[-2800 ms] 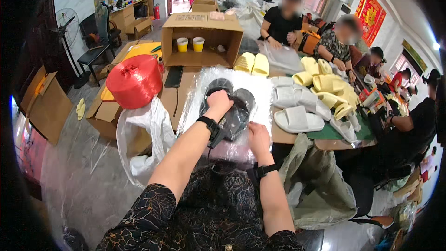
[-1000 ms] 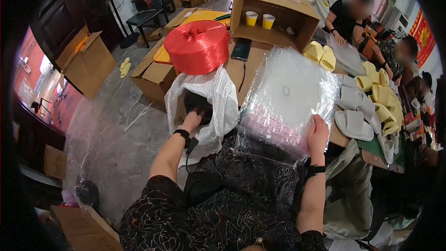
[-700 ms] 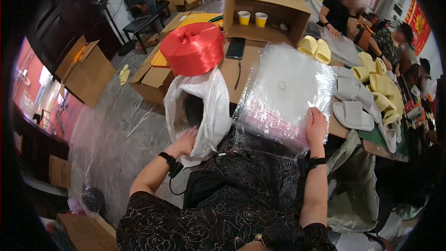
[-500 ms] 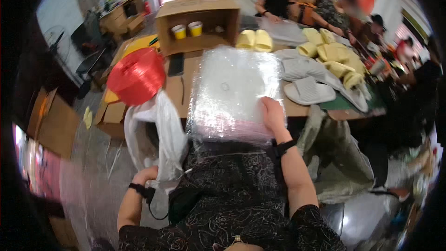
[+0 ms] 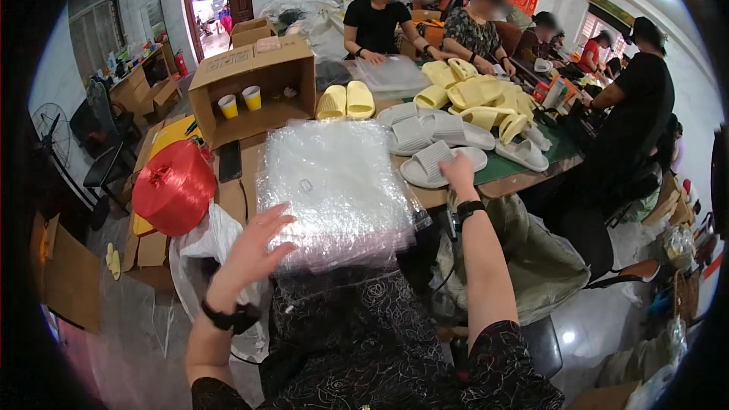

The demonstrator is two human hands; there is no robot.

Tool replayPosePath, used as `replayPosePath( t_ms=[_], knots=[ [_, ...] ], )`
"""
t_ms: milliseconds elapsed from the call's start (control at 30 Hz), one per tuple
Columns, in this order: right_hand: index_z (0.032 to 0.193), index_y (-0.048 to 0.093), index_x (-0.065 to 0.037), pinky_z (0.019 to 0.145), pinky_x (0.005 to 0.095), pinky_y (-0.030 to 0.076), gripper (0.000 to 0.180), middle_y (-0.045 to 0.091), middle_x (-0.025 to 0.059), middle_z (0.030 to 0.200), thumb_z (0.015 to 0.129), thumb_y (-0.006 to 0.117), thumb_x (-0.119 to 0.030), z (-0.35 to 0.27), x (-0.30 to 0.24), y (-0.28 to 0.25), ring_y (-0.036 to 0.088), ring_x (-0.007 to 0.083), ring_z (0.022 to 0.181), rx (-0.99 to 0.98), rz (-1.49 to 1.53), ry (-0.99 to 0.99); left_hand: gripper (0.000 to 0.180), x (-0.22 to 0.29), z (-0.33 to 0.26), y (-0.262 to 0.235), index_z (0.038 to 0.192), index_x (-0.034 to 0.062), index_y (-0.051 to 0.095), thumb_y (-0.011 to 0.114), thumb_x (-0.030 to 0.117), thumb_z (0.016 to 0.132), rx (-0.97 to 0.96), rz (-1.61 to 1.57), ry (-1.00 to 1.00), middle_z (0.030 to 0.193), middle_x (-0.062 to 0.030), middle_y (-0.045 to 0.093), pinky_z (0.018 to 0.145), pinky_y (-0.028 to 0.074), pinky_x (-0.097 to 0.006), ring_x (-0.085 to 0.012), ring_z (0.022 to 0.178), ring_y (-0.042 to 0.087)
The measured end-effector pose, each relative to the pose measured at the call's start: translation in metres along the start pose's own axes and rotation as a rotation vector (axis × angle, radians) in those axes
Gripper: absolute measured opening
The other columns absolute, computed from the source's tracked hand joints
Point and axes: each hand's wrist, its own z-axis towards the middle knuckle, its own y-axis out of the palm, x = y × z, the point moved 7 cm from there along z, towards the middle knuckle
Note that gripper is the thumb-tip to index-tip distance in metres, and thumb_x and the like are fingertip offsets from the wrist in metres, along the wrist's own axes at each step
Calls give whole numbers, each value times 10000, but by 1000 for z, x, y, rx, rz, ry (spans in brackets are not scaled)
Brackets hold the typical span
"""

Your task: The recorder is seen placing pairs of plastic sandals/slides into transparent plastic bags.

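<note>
A stack of clear plastic bags (image 5: pixel 334 175) lies on the table in front of me, its near edge at my body. My left hand (image 5: pixel 254 247), fingers spread, is at the stack's left near corner with nothing held. To the right of the stack, my right hand (image 5: pixel 459 176) grips a light grey slipper (image 5: pixel 425 165) at the table's near edge, its fingertips partly hidden. More grey slippers (image 5: pixel 437 127) lie just beyond. Behind them is a pile of yellow slippers (image 5: pixel 478 93), with a yellow pair (image 5: pixel 346 100) standing apart on the left.
A red twine roll (image 5: pixel 173 188) sits left of the stack, near a black phone (image 5: pixel 229 161). An open cardboard box (image 5: pixel 254 125) holds two yellow-and-white cups. A white sack (image 5: pixel 205 247) and a greenish sack (image 5: pixel 524 247) hang below the table edge. Several people work across and along the table.
My left hand has risen from beside the white sack to the bag stack. My right hand has left the stack and moved right to a grey slipper. The view has swung right.
</note>
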Motion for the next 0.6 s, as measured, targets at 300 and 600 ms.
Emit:
replayPosePath(
  t_ms=[300, 600],
  knots=[
    [985, 616, 34, 704, 346, 504, 436, 664, 128, 853, 736, 791, -279, 19, -6, -50, 639, 223, 770, -53, 436, 0, 513, -78, 48, 134, 1321, 173, 550, 601, 445, 889, -223, 323, -32, 1450, -165, 447, 1129, 290, -495, -380, 1369, 369],
    [1015, 575, 59, 716, 226, 442, 279, 597, 28, 894, 895, 700, -160, 23, -99, -77, 527, 82, 782, -67, 1164, -5, 556, -93, 38, 120, 1361, 179, 545, 637, 387, 854, -113, 102, -4, 1510, -103, 401, 1176, 204, -478, -340, 1425, 292]
  ],
)
